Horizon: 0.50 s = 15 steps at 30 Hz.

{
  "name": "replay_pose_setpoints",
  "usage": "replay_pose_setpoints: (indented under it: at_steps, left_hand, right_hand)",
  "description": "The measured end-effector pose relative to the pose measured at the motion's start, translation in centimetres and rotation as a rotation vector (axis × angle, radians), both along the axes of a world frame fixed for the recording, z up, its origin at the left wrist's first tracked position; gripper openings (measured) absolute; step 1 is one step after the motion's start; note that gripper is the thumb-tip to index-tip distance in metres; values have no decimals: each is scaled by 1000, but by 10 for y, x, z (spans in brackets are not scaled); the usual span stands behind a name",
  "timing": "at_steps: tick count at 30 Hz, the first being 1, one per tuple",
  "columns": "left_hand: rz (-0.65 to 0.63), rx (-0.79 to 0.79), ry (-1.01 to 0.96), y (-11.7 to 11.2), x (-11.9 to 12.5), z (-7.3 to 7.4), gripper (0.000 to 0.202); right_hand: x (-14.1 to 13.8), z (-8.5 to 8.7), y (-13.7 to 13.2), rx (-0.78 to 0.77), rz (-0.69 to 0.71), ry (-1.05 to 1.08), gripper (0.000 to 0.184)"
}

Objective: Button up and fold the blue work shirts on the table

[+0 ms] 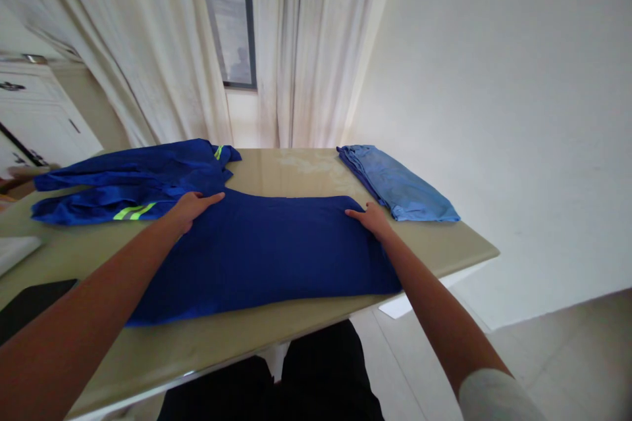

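Note:
A dark blue garment (281, 250) lies spread in a wide, mostly smooth shape along the near side of the table; its exact kind does not show. My left hand (191, 209) grips its upper left edge, one digit stretched over the cloth and the other fingers mostly hidden. At the upper right corner, my right hand (374, 219) is closed on the same garment, a digit pointing left across the fabric. Touching or close by my left hand is a brighter blue work garment (148, 174) with yellow-green and silver reflective bands, loosely laid and wrinkled.
Folded light blue clothing (402, 184) over a darker piece lies at the table's (464, 250) far right. A black flat object (37, 302) and a white item (17, 251) are at the left. Curtains (316, 46) hang behind; a wall (518, 112) borders the right.

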<state>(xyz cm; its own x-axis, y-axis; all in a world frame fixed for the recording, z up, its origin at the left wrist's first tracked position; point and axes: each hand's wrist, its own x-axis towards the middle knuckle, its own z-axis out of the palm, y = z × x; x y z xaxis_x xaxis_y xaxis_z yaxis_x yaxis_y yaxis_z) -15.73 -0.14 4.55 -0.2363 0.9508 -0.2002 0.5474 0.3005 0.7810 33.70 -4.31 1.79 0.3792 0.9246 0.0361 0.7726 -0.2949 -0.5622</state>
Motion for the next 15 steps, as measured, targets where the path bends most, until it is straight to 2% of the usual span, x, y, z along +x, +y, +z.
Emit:
replay_pose_setpoints:
  at_steps: [3,6,9,11,15]
  left_hand:
    - [24,-190,-372,9,-6,12,48]
    - [-11,-150,-427,14,-8,17,44]
    - [-147,-105,-399,17,-7,19,44]
    - [-203,-88,-362,18,-7,22,45]
    - [-150,-52,-177,18,-15,29,56]
  right_hand:
    - [4,16,0,-153,0,497,48]
    - [6,26,-3,-264,32,920,33]
    - [5,26,-4,-303,11,1083,22]
    - [3,24,-4,-271,9,1133,16]
    - [1,23,-10,-112,74,1148,19]
